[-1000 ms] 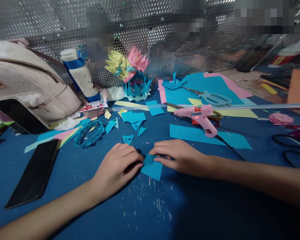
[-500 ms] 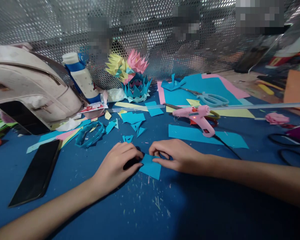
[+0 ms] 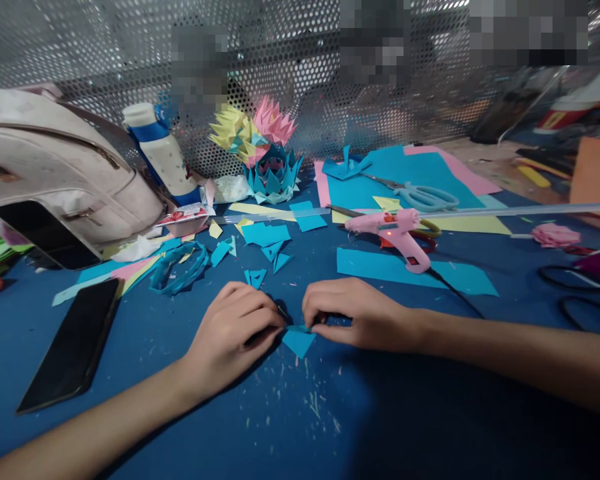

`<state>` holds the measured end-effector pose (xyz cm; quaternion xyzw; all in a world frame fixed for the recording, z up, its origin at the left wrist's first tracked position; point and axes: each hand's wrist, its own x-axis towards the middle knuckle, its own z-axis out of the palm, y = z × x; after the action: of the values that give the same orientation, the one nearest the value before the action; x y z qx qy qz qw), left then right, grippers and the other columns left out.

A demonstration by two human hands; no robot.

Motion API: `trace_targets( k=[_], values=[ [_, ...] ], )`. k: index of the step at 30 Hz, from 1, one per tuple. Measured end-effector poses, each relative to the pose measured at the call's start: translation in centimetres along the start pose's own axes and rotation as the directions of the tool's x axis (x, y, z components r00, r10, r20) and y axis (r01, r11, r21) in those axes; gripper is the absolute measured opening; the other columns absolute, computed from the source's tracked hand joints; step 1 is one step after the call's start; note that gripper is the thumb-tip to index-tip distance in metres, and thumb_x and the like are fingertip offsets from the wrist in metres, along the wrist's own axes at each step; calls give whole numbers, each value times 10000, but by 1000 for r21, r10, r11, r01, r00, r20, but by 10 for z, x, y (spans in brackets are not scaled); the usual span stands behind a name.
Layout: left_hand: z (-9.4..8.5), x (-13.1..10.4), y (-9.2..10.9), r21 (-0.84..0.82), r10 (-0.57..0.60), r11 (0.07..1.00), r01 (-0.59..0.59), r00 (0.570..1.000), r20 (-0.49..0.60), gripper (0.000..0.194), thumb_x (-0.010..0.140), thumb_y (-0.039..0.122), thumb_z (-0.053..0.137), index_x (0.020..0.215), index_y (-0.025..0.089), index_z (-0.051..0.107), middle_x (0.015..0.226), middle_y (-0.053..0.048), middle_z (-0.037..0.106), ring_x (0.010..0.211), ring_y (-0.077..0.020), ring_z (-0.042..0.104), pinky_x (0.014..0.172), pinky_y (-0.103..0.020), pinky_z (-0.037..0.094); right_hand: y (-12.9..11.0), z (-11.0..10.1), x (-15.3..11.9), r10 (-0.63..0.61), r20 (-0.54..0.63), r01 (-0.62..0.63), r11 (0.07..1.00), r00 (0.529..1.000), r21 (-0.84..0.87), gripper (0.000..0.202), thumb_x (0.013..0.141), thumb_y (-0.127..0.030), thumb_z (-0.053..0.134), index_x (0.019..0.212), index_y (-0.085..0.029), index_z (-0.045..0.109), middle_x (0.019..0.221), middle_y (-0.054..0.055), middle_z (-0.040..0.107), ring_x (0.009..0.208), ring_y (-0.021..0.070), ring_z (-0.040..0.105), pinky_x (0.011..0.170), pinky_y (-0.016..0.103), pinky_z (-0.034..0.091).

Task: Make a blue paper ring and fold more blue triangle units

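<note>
A small piece of blue paper (image 3: 299, 343) lies between my hands, folded into a triangle whose point faces me. My left hand (image 3: 240, 320) pinches its left corner between thumb and fingers. At the right corner, the thumb and forefinger of my right hand (image 3: 353, 313) are closed on the same paper. Just beyond my hands lie small folded blue triangles (image 3: 255, 277) and cut blue pieces (image 3: 266, 234). A pink glue gun (image 3: 400, 235) with its light on rests beyond my right hand, partly over a blue paper strip (image 3: 460, 277).
Light blue scissors (image 3: 425, 197) lie on large blue sheets (image 3: 405, 170) at the back. Folded paper flowers (image 3: 275, 173) stand by the perforated metal panel (image 3: 300, 73). To the left are a black phone (image 3: 75, 347), another phone (image 3: 45, 233), a bottle (image 3: 160, 157) and a white backpack (image 3: 65, 160).
The blue paper was a flat square; now it is folded over into a smaller triangle. Both hands' fingers have closed in on its upper corners.
</note>
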<state>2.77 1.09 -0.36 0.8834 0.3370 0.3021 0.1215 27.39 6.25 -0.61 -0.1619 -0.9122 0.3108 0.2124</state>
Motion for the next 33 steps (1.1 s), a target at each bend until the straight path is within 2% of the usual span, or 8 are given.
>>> trace_targets(
  k=[6,11,15,23,33],
  values=[
    [0,0,-2,-9,32,999,-31,998,46,144,1007,117,524,1006,192,647,989,-10,716,909,-151,630,868,-335,393,-1,-1,1,-16,-12,15,999,1000,-31,117,915,-107,548,881,-178,635,900,33,665,859,135,603,775,249,462],
    [0,-3,-6,-45,196,980,-192,974,117,260,1070,156,383,1149,151,631,1137,-75,712,1035,-180,629,953,-370,416,1,-1,0,-93,-24,92,995,995,-50,136,946,-117,546,904,-184,657,960,43,710,921,137,627,816,253,474],
    [-2,-6,-11,-8,275,961,-276,950,146,262,1066,159,395,1188,129,625,1173,-106,704,1088,-216,613,974,-399,419,4,-1,-2,-149,32,151,985,988,-83,75,962,-221,614,941,-188,678,1047,34,725,936,131,629,827,249,462],
    [-4,-6,-11,50,276,956,-289,944,180,265,1071,170,390,1172,173,635,1171,-89,709,1075,-211,621,955,-399,449,4,-4,-2,-111,65,116,991,992,-68,115,969,-244,611,923,-187,700,1095,34,720,964,134,625,823,248,465],
    [-8,0,-9,70,347,929,-362,922,170,300,1073,159,365,1134,142,658,1071,-99,738,1003,-203,649,908,-388,493,1,-6,-1,-82,73,84,996,994,-20,117,959,-238,619,901,-192,710,1072,45,719,976,137,625,829,248,473]
  ],
)
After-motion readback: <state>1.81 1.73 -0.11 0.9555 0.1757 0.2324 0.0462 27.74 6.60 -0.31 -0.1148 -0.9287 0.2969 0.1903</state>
